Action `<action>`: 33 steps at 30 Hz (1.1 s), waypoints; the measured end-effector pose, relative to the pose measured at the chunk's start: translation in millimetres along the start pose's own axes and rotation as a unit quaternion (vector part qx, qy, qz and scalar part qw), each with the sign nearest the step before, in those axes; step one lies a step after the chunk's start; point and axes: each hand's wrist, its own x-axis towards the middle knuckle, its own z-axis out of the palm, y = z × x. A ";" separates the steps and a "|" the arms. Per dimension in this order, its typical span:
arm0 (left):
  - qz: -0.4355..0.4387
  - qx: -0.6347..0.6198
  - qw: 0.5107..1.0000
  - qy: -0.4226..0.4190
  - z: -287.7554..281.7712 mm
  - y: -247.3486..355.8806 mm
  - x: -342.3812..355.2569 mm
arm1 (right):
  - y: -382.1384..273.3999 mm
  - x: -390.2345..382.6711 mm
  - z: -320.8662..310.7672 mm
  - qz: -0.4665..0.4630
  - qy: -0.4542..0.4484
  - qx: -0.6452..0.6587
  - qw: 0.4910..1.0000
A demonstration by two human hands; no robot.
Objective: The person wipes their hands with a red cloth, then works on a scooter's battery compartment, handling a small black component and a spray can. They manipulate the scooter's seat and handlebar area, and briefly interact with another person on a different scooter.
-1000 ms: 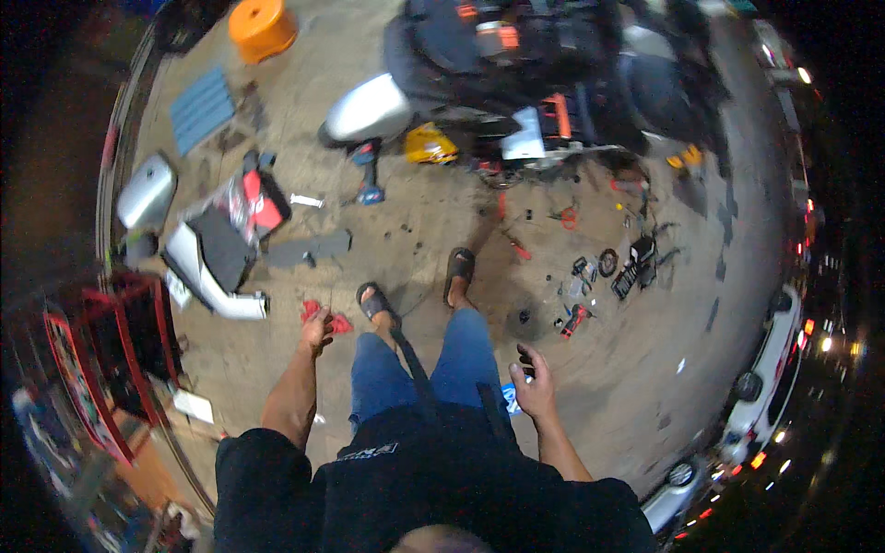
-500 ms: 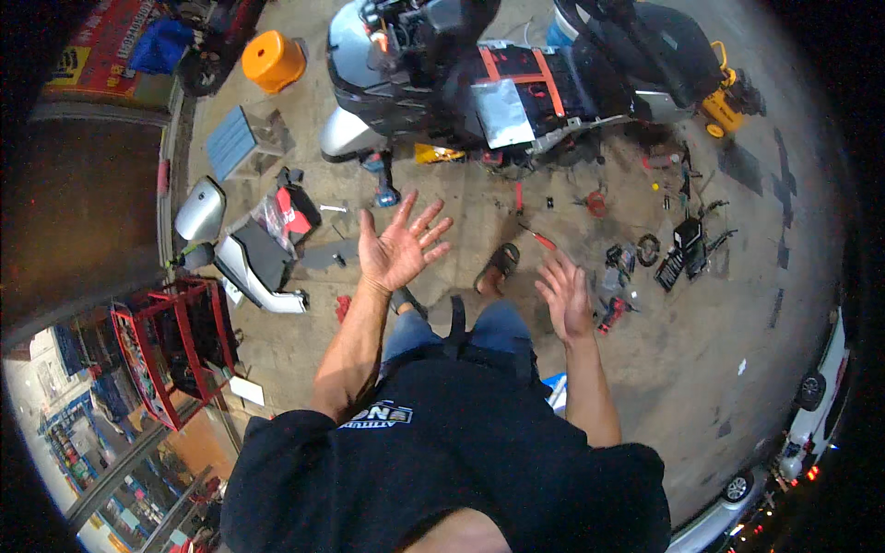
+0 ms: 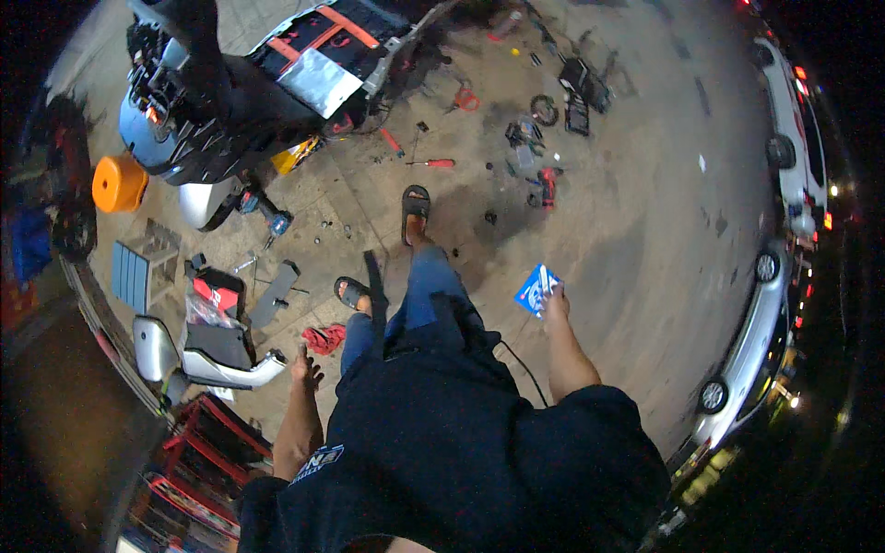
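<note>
My left hand [image 3: 304, 367] hangs open beside my jeans, fingers loosely apart and empty, below a crumpled red cloth [image 3: 324, 338]. My right hand [image 3: 556, 304] is low on the right with curled fingers, overlapping a blue-and-white flat item [image 3: 531, 297]; I cannot make out what, if anything, it holds. My sandaled feet stand among a red screwdriver [image 3: 441, 163], a red drill [image 3: 548, 184], a blue drill [image 3: 277, 217] and a grey-and-silver body panel [image 3: 235, 367]. A black scooter [image 3: 212, 101] with its deck exposed stands at the upper left.
An orange stool [image 3: 118, 189], a slatted blue-grey step [image 3: 131, 275] and a red tool cart [image 3: 198, 438] line the left. Loose black parts [image 3: 573, 101] and a red ring [image 3: 466, 100] lie toward the top. Silver cars [image 3: 742, 346] stand along the right edge.
Since half a second ago both hands have dropped from raised, spread palms to my sides, the right one's fingers now curled. The view and my body have turned, shifting the scooter leftward in the picture.
</note>
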 end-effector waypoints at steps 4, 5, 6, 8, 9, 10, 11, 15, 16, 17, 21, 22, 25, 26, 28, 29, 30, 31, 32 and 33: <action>0.076 0.085 0.993 -0.030 -39.1 26.2 22.7 | 140.9 -33.0 -53.3 0.057 0.004 0.041 0.998; 0.103 0.060 0.993 -0.013 -40.1 39.3 25.3 | 172.6 -48.5 -56.7 0.061 -0.009 0.044 0.997; 0.198 0.132 0.970 -0.056 -44.2 54.1 22.6 | 195.8 -57.2 -50.1 0.049 0.013 0.023 0.998; 0.166 0.050 0.982 -0.075 -39.3 89.9 12.7 | 227.0 -72.4 -37.3 0.040 0.063 -0.030 0.997; 0.186 0.000 0.981 -0.046 -30.4 102.8 4.9 | 235.2 -79.5 -35.4 0.027 0.034 -0.030 0.999; 0.243 -0.007 0.965 -0.096 -30.6 109.7 -8.2 | 236.3 -81.4 -31.9 0.031 0.024 -0.041 0.998; 0.245 -0.009 0.966 -0.084 -24.4 116.5 -17.5 | 233.2 -81.5 -30.6 0.006 -0.012 -0.043 0.999; 0.318 -0.032 0.942 -0.104 -10.8 85.3 -47.4 | 180.0 -46.3 -31.5 -0.159 -0.067 -0.207 0.963; 0.314 -0.050 0.944 -0.088 -7.6 66.2 -49.7 | 161.4 -31.6 -33.3 -0.140 -0.127 -0.183 0.965; 0.293 -0.031 0.955 -0.041 -3.2 39.6 -51.6 | 139.0 -14.5 -37.9 -0.038 -0.151 -0.168 0.973; 0.171 -0.103 0.978 0.065 22.7 -87.3 -63.5 | 43.9 52.0 3.0 -0.158 -0.239 -0.275 0.918; 0.148 -0.124 0.979 0.067 28.7 -118.4 -65.4 | 19.5 57.8 17.9 -0.159 -0.246 -0.315 0.903; 0.041 -0.225 0.969 0.089 49.3 -217.0 -71.3 | -50.7 35.4 56.2 -0.200 -0.253 -0.389 0.863; -0.001 -0.230 0.968 0.103 55.9 -246.0 -69.6 | -62.3 16.3 72.2 -0.235 -0.269 -0.383 0.852; -0.078 -0.241 0.959 0.130 62.4 -293.6 -56.9 | -77.3 -26.0 93.6 -0.274 -0.311 -0.392 0.822; -0.067 -0.233 0.958 0.154 63.4 -311.0 -43.2 | -78.4 -46.6 103.9 -0.277 -0.334 -0.407 0.804; -0.052 -0.212 0.964 0.154 61.0 -322.8 -22.7 | -75.8 -66.7 108.6 -0.269 -0.360 -0.416 0.791; -0.041 -0.189 0.968 0.163 64.1 -331.4 1.4 | -72.0 -74.1 103.1 -0.330 -0.368 -0.465 0.734; -0.044 -0.161 0.973 0.160 62.8 -333.9 32.4 | -65.1 -82.2 95.9 -0.381 -0.395 -0.491 0.677; -0.018 -0.098 0.979 0.178 64.7 -334.0 67.7 | -56.4 -80.5 88.2 -0.385 -0.385 -0.526 0.654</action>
